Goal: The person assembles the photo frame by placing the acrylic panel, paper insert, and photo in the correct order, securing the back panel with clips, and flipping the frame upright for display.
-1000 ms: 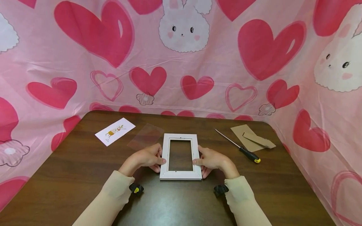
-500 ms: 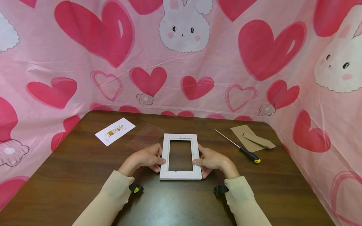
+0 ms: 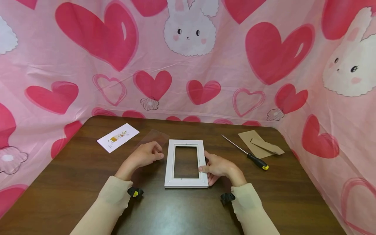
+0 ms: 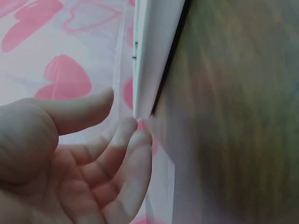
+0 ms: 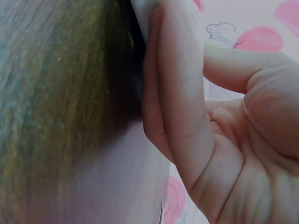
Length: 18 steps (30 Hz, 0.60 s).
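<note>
A white picture frame with an open middle lies on the table in the head view. My right hand grips its right side, the thumb on top of the border and the other fingers at the outer edge. To the left of the frame, my left hand holds nothing, its fingers loosely bent. In the left wrist view that hand is apart from the frame's white edge. Partly hidden behind the left hand lies a clear plastic sheet.
A white card with a small printed picture lies at the back left. On the right is a screwdriver with a black and yellow handle. Beyond it lies a brown backing board with a bent flap. Printed cloth hangs around the table.
My left hand has let go of the frame and moved away to the left and back, over part of the clear sheet. The right hand still holds the frame.
</note>
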### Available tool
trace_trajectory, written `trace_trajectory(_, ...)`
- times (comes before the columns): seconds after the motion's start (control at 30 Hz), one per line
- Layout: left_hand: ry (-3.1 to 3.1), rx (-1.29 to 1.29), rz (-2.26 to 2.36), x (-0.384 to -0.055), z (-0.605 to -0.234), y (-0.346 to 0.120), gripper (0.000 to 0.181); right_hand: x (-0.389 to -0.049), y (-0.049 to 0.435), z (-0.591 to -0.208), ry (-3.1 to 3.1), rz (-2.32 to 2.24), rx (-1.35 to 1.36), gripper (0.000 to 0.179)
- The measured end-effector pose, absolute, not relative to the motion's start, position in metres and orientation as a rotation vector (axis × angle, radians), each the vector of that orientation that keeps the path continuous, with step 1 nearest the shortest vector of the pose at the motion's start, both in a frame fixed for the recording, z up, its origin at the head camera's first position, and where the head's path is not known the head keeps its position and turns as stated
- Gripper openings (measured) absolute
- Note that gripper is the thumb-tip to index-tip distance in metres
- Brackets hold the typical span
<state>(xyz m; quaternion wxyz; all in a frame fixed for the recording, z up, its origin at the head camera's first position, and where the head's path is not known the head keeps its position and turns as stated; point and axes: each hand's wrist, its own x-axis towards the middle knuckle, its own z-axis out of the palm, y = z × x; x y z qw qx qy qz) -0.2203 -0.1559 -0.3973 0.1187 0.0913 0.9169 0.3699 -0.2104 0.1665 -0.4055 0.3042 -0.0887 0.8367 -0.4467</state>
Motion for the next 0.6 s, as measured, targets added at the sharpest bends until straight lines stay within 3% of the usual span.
trace_trajectory(0.6, 2.931, 0.086, 0.748, -0.266, -0.400, -0.196, 0.072, -0.212, 0.167, -0.407, 2.178, -1.211, -0.242, 0.080)
